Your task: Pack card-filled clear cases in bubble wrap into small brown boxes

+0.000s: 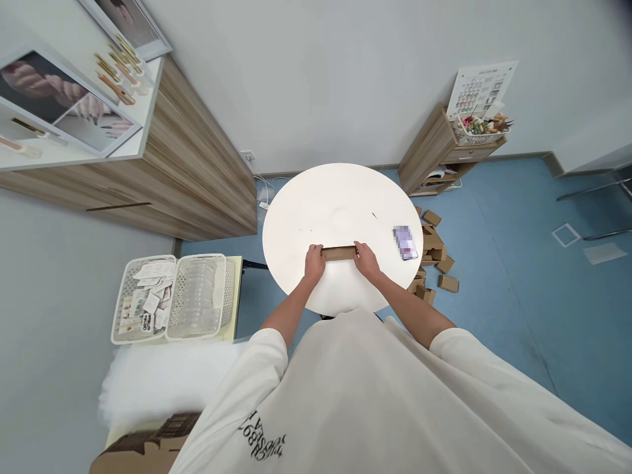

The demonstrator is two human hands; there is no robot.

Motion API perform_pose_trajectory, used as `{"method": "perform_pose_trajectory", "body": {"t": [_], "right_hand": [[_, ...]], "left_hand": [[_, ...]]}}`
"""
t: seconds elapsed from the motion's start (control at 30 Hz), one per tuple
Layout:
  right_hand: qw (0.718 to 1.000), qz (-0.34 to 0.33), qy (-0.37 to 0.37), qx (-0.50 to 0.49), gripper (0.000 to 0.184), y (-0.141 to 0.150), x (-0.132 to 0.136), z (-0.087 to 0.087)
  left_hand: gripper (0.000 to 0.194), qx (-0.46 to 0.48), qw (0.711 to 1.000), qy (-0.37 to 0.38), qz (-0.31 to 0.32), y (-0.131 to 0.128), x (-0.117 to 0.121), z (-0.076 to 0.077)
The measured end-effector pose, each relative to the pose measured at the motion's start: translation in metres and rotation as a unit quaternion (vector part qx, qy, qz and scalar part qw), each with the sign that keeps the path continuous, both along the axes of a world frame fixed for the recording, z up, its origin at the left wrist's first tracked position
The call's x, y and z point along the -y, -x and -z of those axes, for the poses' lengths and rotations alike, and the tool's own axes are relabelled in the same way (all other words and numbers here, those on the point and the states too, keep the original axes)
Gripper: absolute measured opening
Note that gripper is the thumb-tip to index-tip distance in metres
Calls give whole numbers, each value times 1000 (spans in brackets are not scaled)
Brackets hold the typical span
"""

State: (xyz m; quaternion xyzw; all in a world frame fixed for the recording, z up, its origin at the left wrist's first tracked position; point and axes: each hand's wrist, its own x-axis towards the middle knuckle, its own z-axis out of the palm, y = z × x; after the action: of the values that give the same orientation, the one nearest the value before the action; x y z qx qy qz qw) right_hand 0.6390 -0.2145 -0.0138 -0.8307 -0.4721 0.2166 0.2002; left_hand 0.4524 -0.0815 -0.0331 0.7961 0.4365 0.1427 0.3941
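A small brown cardboard box (339, 253) is at the near middle of the round white table (336, 197). My left hand (315, 261) grips its left end, fingers curled over the edge. On the opposite end, my right hand (366, 259) is closed in the same way. A dark gap shows along the box's far edge; whether its flaps are folded in I cannot tell. To the right of my right hand lies a purple phone-like item (405, 243), blurred out.
Several small cardboard boxes (433, 247) lie on the blue floor right of the table. White plastic baskets (170, 296) stand at the left on a side table. A wooden cabinet (197, 158) rises at the far left, a smaller one (427, 148) at the far right.
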Motion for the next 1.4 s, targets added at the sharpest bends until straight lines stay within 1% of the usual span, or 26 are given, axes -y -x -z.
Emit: {"method": "perform_pose_trajectory", "body": {"t": [0.17, 0.4, 0.57, 0.83, 1.0, 1.1, 1.2, 1.3, 1.4], "right_hand": [[999, -23, 10, 25, 56, 1, 1, -1], [996, -45, -10, 78, 54, 2, 0, 4], [995, -50, -9, 90, 54, 1, 1, 6], [995, -84, -17, 56, 52, -14, 6, 5], [992, -111, -5, 51, 49, -21, 6, 4], [989, -129, 11, 69, 54, -15, 10, 6], [984, -136, 49, 100, 65, -4, 19, 13], [980, -137, 80, 120, 76, 5, 28, 19], [979, -142, 86, 121, 79, 6, 30, 19]], "left_hand": [[38, 16, 999, -20, 24, 8, 3, 1], [39, 37, 997, -61, 34, 10, 1, 11], [38, 35, 996, -75, 38, 11, 0, 15], [40, 31, 996, -76, 45, 12, 0, 12], [39, -12, 993, -95, 74, 15, 1, 4], [48, -71, 982, -125, 120, 21, 10, 2], [68, -135, 966, -158, 152, 29, 23, 5], [83, -170, 960, -161, 156, 33, 34, 9], [87, -181, 961, -150, 146, 33, 35, 10]]}}
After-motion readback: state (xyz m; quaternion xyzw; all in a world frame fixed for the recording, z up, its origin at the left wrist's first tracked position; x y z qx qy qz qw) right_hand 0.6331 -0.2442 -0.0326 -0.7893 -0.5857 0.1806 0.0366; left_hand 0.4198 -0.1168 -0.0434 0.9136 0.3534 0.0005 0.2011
